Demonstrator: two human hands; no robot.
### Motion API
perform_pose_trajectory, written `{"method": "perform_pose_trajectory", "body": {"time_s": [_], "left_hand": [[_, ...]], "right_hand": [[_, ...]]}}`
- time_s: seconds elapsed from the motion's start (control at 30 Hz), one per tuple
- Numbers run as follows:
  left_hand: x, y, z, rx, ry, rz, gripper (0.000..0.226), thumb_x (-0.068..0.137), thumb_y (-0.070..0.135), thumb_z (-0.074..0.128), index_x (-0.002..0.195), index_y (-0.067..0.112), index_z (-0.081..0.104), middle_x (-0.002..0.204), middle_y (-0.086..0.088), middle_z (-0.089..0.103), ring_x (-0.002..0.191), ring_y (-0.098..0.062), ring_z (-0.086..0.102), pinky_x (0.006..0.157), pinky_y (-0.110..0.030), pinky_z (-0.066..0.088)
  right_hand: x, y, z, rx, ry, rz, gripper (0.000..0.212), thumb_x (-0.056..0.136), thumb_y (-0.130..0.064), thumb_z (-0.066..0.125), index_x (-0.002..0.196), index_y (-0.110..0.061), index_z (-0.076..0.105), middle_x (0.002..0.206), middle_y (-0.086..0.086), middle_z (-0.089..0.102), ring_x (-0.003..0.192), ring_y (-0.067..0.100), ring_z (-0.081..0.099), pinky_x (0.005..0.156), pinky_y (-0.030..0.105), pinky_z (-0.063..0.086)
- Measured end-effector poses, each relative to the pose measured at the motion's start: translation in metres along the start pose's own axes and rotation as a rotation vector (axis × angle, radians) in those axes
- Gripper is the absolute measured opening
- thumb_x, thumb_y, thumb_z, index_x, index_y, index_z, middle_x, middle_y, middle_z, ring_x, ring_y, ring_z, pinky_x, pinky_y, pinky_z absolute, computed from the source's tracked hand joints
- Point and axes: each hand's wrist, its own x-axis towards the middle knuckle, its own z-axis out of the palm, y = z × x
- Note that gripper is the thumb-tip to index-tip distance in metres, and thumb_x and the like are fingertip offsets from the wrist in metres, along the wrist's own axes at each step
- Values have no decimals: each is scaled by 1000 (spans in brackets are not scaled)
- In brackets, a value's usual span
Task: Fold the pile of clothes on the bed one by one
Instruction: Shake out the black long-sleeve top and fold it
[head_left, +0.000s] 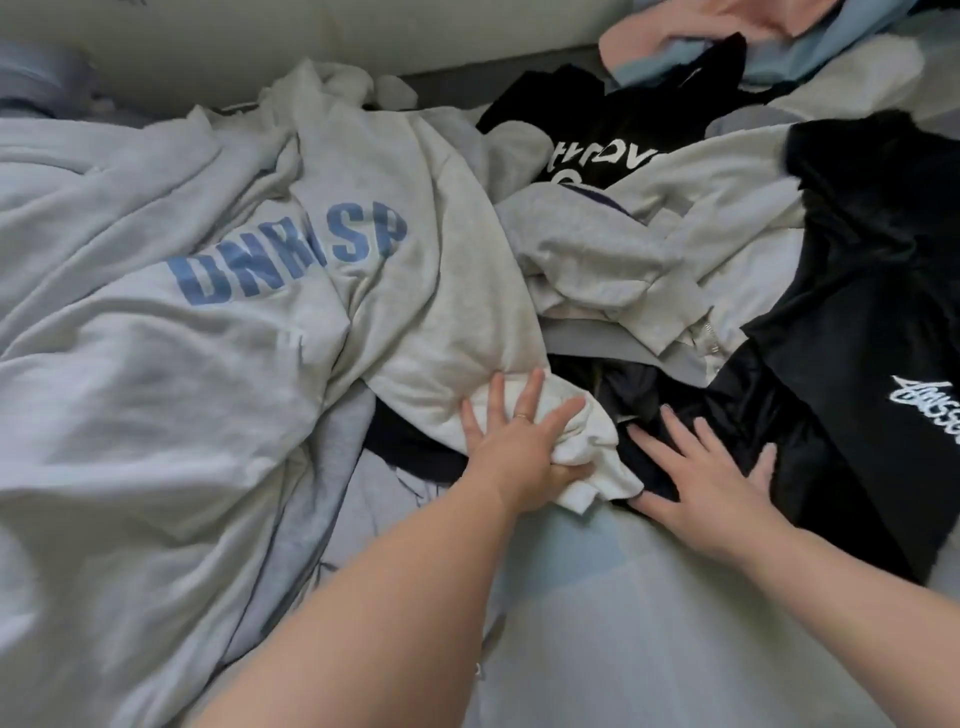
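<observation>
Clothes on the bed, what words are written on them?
"UNK" then "SP", blue, on the pale grey sweatshirt; a fold hides the middle letters.
"ttrav", white, on the black top; the rest is hidden.
White scribbly writing on the black shirt: cut off, unreadable.

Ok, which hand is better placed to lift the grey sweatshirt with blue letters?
Left. The left hand grips the grey sweatshirt by its sleeve, thumb under the cloth; the right hand lies flat on a black garment.
</observation>
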Motion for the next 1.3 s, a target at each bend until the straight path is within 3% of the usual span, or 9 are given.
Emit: {"method": "perform_pose_trajectory", "body": {"time_s": [0.23, 0.4, 0.6, 0.73, 0.9, 1.0, 1.13, 1.2, 1.3], "left_hand": [[-70, -11, 6, 49, 59, 111, 89, 89, 51, 66, 159, 38, 11, 170, 3, -6, 154, -29, -16, 119, -57, -14], [-162, -62, 29, 179, 248, -180, 91, 87, 58, 61, 159, 37, 10, 170, -4, -5, 153, -37, -16, 116, -61, -20], [-236, -108, 27, 240, 271, -306, 84, 85, 52, 62, 156, 34, 23, 170, -5, 0, 154, -35, -15, 117, -60, -16], [-274, -142, 3, 262, 407, -419, 83, 71, 41, 78, 147, 31, 46, 166, -7, 25, 153, -39, 14, 118, -62, 3], [-314, -194, -51, 303, 457, -671, 81, 94, 54, 51, 159, 34, 7, 167, -4, -19, 151, -40, -22, 115, -64, -16], [-333, -227, -84, 192, 574, -881, 77, 99, 62, 35, 159, 33, -3, 166, -3, -24, 149, -42, -25, 115, -61, -17], [-358, -285, -114, -13, 498, -1152, 76, 99, 46, 49, 158, 32, 3, 168, -10, 8, 151, -42, 10, 119, -59, 8], [-371, -304, -115, -150, 420, -1156, 62, 97, 30, 53, 152, 28, 23, 151, -9, 45, 136, -34, 43, 110, -50, 30], [-387, -307, -106, -149, 459, -1115, 31, 97, 17, 50, 126, 25, 58, 128, -4, 61, 119, -29, 57, 96, -38, 40]], "right_hand": [[1, -7, -8, -42, -84, 82, 79, 89, -76, 43, 151, -59, -4, 165, -17, -20, 155, 18, -11, 113, 75, -1], [-32, -49, 9, -64, -168, 118, 110, 79, -69, 67, 158, -38, -3, 168, 2, -13, 155, 28, -3, 115, 66, 19], [-75, -128, 49, 103, -178, -280, 108, 84, -53, 72, 159, -39, -5, 167, 7, 7, 153, 28, 16, 121, 38, 24], [-88, -172, 57, -54, -343, -321, 98, 86, -57, 65, 159, -39, 1, 169, 6, -4, 153, 38, 10, 122, 37, 17], [-98, -189, 38, -25, -379, -276, 92, 87, -49, 66, 160, -32, 12, 168, 9, 5, 152, 25, 24, 118, 28, 24], [-106, -202, 27, 40, -388, -300, 82, 86, -38, 71, 156, -24, 32, 160, 2, 36, 142, 13, 41, 110, 19, 32], [-117, -244, 9, 4, -285, -425, 67, 90, -34, 67, 151, -29, 40, 151, -8, 48, 137, 7, 46, 102, 14, 33], [-121, -270, 2, 32, -224, -518, 67, 92, -30, 65, 153, -30, 37, 151, -9, 48, 137, 6, 46, 102, 13, 32], [-132, -307, -8, 96, -220, -552, 68, 96, -35, 61, 156, -36, 28, 155, -7, 42, 134, 12, 48, 105, 23, 37]]}}
